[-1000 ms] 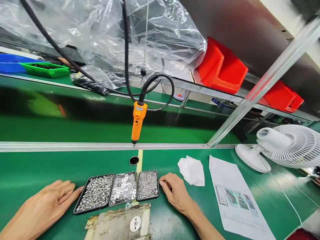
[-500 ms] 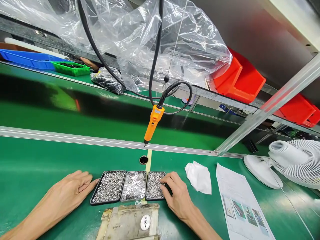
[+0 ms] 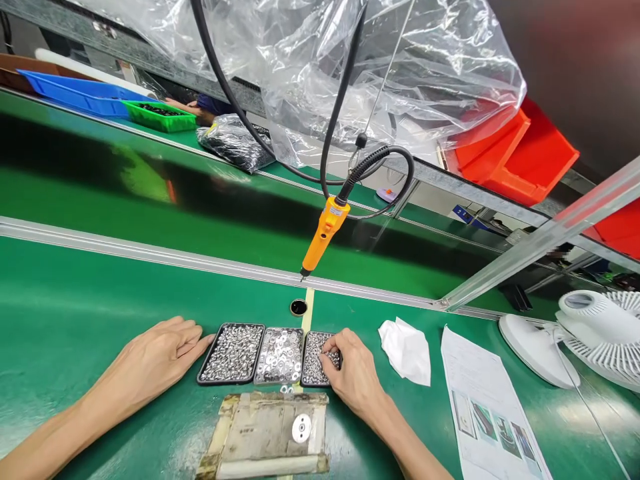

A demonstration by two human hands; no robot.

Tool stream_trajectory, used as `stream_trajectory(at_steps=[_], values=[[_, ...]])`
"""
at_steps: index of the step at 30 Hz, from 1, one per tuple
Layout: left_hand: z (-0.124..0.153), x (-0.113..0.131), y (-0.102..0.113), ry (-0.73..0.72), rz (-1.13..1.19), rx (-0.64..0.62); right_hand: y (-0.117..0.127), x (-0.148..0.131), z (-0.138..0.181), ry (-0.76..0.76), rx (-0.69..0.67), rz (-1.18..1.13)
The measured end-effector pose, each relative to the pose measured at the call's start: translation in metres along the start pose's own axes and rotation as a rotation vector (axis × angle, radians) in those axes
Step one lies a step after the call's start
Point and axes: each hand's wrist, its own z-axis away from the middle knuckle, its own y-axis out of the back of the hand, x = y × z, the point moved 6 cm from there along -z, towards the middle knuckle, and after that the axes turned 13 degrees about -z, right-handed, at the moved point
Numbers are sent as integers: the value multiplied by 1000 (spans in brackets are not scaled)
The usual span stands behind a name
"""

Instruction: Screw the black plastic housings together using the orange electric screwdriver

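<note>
Beside three side-by-side trays, the right hand (image 3: 353, 377) pinches in the right tray (image 3: 314, 360); left hand (image 3: 155, 357) lies open.

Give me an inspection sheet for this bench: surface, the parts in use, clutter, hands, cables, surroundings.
Surface: green mat, metal rail along its far edge.
Job's things: three trays of small metal parts side by side; worn taped block with a metal disc in front.
Clutter: crumpled white cloth, printed sheet.
Hands: left hand flat on mat beside left tray; right hand fingertips in right tray.
Cables: black cords to hanging orange screwdriver.
Surroundings: fan, red bins, plastic sheeting.
</note>
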Motion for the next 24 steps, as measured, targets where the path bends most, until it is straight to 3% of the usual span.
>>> stream_trajectory(at_steps=[6,12,18,24], values=[[0,0,-1,-4,7,-5,2,0,-2,-2,15,-86],[0,3,6,-8,31,-23,21,-15,12,-58,16,-250],[0,6,12,-25,51,-23,16,-47,46,-172,-194,-490],[-2,9,16,-30,51,-15,11,-61,57,-37,-189,-365]])
